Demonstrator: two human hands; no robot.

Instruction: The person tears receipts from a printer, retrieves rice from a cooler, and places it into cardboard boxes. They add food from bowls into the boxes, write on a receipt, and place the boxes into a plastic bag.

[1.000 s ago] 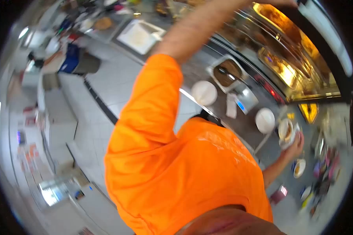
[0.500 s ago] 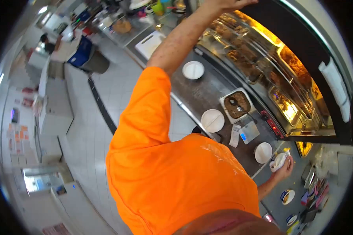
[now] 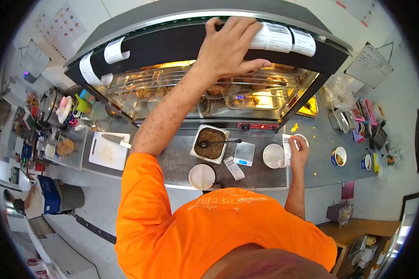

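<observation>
My left hand [image 3: 230, 49] reaches up to the black upper edge of the glass-fronted food warmer [image 3: 181, 39]. Its thumb is spread from the fingers, whose tips rest at the edge beside several printed paper slips [image 3: 278, 37]. Down at the counter, my right hand [image 3: 299, 151] pinches a long printed receipt [image 3: 287, 149], which hangs upright. Beside that receipt sits a white round divided container [image 3: 271, 156]; a white bowl [image 3: 303, 138] is partly hidden behind the hand.
On the counter are a metal pan of brown food [image 3: 210, 145] with a black spoon, a digital scale [image 3: 244, 153], another receipt [image 3: 234, 168] and a second divided container [image 3: 201, 176]. A cutting board with a knife [image 3: 108, 151] lies left; a filled bowl [image 3: 339, 156] stands right.
My view has swung round to face the food warmer. My left hand is still at its upper edge. The receipt in my right hand now hangs beside the divided container.
</observation>
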